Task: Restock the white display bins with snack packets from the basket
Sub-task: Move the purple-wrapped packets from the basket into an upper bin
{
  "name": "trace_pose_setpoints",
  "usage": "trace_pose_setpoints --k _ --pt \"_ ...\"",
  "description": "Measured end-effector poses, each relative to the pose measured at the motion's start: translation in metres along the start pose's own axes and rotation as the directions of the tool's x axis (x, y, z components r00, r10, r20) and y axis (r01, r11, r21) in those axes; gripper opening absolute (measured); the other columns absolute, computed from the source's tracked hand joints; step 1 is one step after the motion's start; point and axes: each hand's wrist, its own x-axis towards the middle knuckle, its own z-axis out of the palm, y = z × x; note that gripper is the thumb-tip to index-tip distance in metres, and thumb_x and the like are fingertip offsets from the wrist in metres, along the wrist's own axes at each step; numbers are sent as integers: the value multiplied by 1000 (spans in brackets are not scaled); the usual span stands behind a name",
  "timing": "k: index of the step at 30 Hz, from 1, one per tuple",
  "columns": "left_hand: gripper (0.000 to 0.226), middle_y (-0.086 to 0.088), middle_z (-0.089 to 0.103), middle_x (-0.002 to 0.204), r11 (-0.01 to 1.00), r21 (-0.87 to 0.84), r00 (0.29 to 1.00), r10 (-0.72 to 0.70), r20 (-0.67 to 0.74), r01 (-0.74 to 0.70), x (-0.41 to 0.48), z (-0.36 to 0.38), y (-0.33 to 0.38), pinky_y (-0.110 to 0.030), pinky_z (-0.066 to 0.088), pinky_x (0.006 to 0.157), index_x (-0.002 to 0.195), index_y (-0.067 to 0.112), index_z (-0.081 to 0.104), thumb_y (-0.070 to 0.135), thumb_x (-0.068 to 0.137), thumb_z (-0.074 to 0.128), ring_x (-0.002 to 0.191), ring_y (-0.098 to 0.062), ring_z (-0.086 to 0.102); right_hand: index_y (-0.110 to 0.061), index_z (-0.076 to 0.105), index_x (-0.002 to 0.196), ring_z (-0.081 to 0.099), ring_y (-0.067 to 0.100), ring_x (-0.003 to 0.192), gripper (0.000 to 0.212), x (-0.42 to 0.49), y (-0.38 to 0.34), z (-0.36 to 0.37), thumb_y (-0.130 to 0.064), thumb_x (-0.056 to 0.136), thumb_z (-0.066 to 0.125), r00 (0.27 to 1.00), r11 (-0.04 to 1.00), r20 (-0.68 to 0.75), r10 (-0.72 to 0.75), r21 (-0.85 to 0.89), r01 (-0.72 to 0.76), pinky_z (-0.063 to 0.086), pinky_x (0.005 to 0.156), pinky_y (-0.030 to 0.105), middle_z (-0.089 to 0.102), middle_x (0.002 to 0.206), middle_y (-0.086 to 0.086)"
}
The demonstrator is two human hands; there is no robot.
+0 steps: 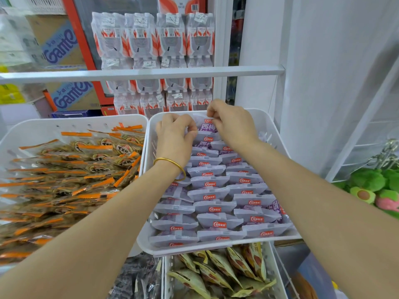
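A white display bin (262,120) on the right holds several rows of pale purple snack packets (212,194) with red labels. Both my hands reach to its far end. My left hand (173,137), with a gold bangle on the wrist, has its fingers curled on a purple packet at the back left. My right hand (230,123) pinches the top edge of an upright purple packet (205,127) at the back of the bin. The basket is not in view.
A second white bin (71,124) on the left is filled with orange-edged packets (86,169). Lower bins hold yellow-brown packets (218,270) and dark packets (138,277). Shrink-wrapped water bottles (155,39) stand behind a shelf rail (140,73). Plush toys (375,188) lie at right.
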Motion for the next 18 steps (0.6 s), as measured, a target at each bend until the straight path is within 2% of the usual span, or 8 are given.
trace_pose_setpoints --k 2,4,7,9,11,14,16,18 --pt "8 0 40 97 1000 3 1000 15 8 -15 -1 1 2 -21 26 82 86 13 61 7 87 57 103 -21 36 -16 55 103 59 28 86 15 1 0 -1 -8 91 52 1000 1000 26 -9 -13 10 49 75 41 68 94 4" --pt "6 0 40 96 997 76 1000 15 18 -16 -1 0 1 -29 33 82 90 15 61 11 89 56 102 -23 38 -16 54 104 59 27 87 15 -1 1 -2 -9 91 52 998 999 52 -32 -24 34 49 75 40 67 96 4" --pt "5 -2 44 100 986 167 999 19 41 -26 3 -4 -2 -33 36 86 90 15 62 14 88 57 106 -24 39 -16 50 107 59 24 85 15 -10 1 -5 -15 92 53 997 997 16 -74 21 74 48 74 36 63 99 3" --pt "5 -3 43 99 992 123 997 -45 60 37 5 -7 -4 -30 35 85 85 17 61 14 88 58 106 -27 41 -18 54 104 56 22 91 14 -17 -1 -5 -25 92 55 991 991 26 -130 -14 130 41 76 34 60 102 0" --pt "9 -2 41 98 995 66 994 -82 72 77 3 -8 -5 -32 37 88 83 21 58 13 88 57 105 -30 43 -22 60 108 52 21 106 23 -21 -4 -1 -34 89 60 986 982 64 -156 -97 161 37 86 36 58 115 -4" --pt "25 -10 47 117 992 115 996 -55 65 48 -3 -11 -5 -32 33 97 109 15 58 4 87 54 117 -30 41 -21 64 108 47 24 117 25 -22 -9 5 -29 85 66 989 980 50 -140 -135 146 35 94 39 57 123 -3" --pt "40 -15 44 131 988 151 993 -26 115 8 -6 -13 -7 -32 27 103 126 4 47 -1 87 50 124 -30 37 -17 65 101 46 26 116 18 -21 -13 8 -24 84 67 991 982 40 -130 -131 135 34 92 39 60 116 -2" --pt "44 -17 39 139 979 201 982 -5 186 -33 -9 -12 -9 -30 20 107 130 -2 41 -2 87 47 132 -29 31 -17 65 93 46 24 112 10 -19 -16 8 -22 85 66 995 989 19 -96 -112 98 34 90 38 63 106 -2"
